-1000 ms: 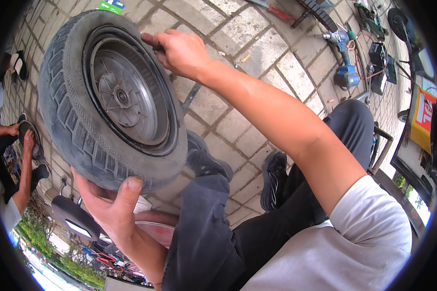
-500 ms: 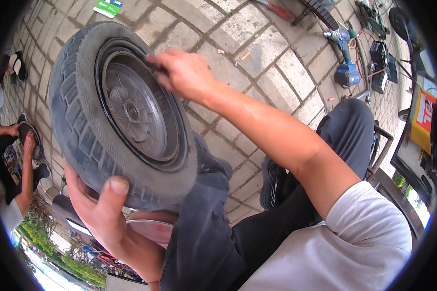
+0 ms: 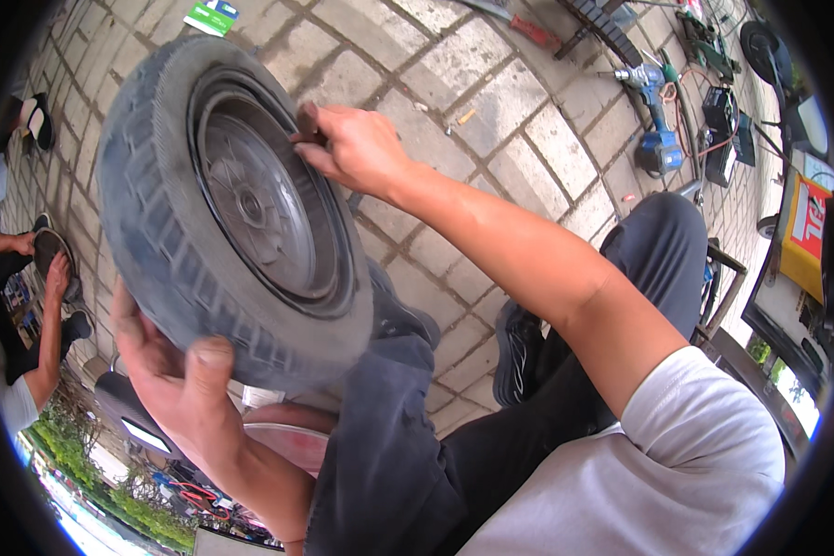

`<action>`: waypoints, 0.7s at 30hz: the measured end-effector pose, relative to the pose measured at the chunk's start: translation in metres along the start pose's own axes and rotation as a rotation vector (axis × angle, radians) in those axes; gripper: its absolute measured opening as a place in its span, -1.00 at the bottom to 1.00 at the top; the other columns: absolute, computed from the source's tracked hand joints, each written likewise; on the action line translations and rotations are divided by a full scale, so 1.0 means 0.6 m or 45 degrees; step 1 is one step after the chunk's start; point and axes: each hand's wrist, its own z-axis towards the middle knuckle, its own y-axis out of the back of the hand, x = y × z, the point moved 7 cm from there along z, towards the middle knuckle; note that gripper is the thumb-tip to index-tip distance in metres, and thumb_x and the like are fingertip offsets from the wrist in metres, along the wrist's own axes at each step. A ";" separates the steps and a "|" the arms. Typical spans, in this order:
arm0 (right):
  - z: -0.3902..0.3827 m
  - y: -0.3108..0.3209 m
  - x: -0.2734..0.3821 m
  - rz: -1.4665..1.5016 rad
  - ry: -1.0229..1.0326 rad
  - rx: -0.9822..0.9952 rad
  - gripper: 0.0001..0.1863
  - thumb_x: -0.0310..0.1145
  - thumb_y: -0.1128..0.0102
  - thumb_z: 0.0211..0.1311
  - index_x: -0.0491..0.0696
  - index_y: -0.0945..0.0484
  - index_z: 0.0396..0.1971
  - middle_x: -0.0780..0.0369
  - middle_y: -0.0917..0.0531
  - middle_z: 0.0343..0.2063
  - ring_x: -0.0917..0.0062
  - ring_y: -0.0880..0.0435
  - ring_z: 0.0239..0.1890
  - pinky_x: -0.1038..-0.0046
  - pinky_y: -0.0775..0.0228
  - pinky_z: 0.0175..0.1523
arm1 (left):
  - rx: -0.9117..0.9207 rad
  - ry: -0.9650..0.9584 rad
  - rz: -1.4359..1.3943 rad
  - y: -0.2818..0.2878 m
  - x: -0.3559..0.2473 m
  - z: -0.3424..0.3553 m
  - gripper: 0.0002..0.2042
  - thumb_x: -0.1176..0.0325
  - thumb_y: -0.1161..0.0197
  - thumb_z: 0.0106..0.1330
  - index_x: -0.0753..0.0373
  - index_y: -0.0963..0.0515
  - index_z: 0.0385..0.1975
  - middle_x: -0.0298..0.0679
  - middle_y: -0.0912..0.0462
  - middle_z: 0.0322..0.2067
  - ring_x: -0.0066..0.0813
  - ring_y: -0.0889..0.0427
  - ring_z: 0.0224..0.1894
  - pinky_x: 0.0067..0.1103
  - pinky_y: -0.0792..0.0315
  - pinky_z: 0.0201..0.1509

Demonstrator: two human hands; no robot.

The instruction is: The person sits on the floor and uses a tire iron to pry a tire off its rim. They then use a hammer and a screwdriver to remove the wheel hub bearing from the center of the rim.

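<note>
A scooter wheel [image 3: 248, 201], a grey hub inside a black treaded tyre [image 3: 171, 236], is tilted up in front of my left leg. My left hand [image 3: 190, 375] cups the tyre's lower left side, thumb against the tread and fingers partly hidden beneath it. At the far right rim, my right hand [image 3: 357, 148] is closed, pinching a small dark brown piece [image 3: 311, 125] whose kind I cannot make out. It is close to the tyre's sidewall; contact is unclear. The tread is smeared by motion.
On the paving [image 3: 491, 111] lie a blue cordless impact wrench [image 3: 659, 120], a black battery [image 3: 721, 134], a red-handled tool [image 3: 536, 33] and a green-and-white packet [image 3: 211, 17]. Beneath the wheel is a round reddish seat [image 3: 292, 435]. At far left, another person's hands [image 3: 51, 264] hold a dark round part.
The tyre has shifted slightly and its tread is more blurred. My right hand has changed its angle, so the brown piece now shows. My left hand has moved a little to the left.
</note>
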 end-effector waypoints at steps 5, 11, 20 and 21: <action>-0.001 -0.047 -0.005 -0.225 -0.047 0.420 -0.82 -0.21 -0.28 0.05 0.02 -0.58 -0.42 0.15 -0.66 -0.52 0.19 -0.66 -0.41 0.21 -0.51 -0.30 | 0.003 -0.027 -0.019 -0.003 -0.006 0.004 -0.03 0.01 -0.42 0.08 0.51 -0.04 0.34 0.03 -0.23 0.28 -0.27 -0.24 0.33 -0.40 -0.06 0.40; -0.025 -0.068 0.033 -0.128 0.066 0.782 -0.76 -0.17 -0.18 0.05 0.05 -0.62 -0.32 0.12 -0.69 -0.37 0.17 -0.67 -0.30 0.14 -0.51 -0.17 | 0.077 -0.086 0.012 -0.022 -0.010 -0.007 0.02 0.03 -0.48 0.01 0.51 -0.03 0.34 0.05 -0.25 0.27 -0.20 -0.29 0.31 -0.38 -0.09 0.39; 0.024 -0.039 -0.006 -0.111 -0.069 0.400 -0.83 -0.23 -0.22 0.09 0.03 -0.62 -0.36 0.16 -0.67 -0.45 0.23 -0.67 -0.38 0.22 -0.54 -0.28 | -0.055 0.122 0.190 -0.016 0.015 -0.034 0.00 0.11 -0.51 -0.05 0.44 -0.07 0.33 -0.06 -0.32 0.21 -0.26 -0.33 0.24 -0.43 -0.13 0.34; 0.048 0.006 -0.003 -0.239 0.040 -0.012 -0.82 -0.20 -0.25 0.08 0.03 -0.63 -0.38 0.16 -0.68 -0.47 0.20 -0.67 -0.39 0.22 -0.53 -0.30 | -0.061 0.142 0.140 -0.011 0.019 -0.029 0.01 0.12 -0.52 -0.06 0.44 -0.07 0.33 -0.07 -0.33 0.21 -0.26 -0.33 0.24 -0.43 -0.13 0.34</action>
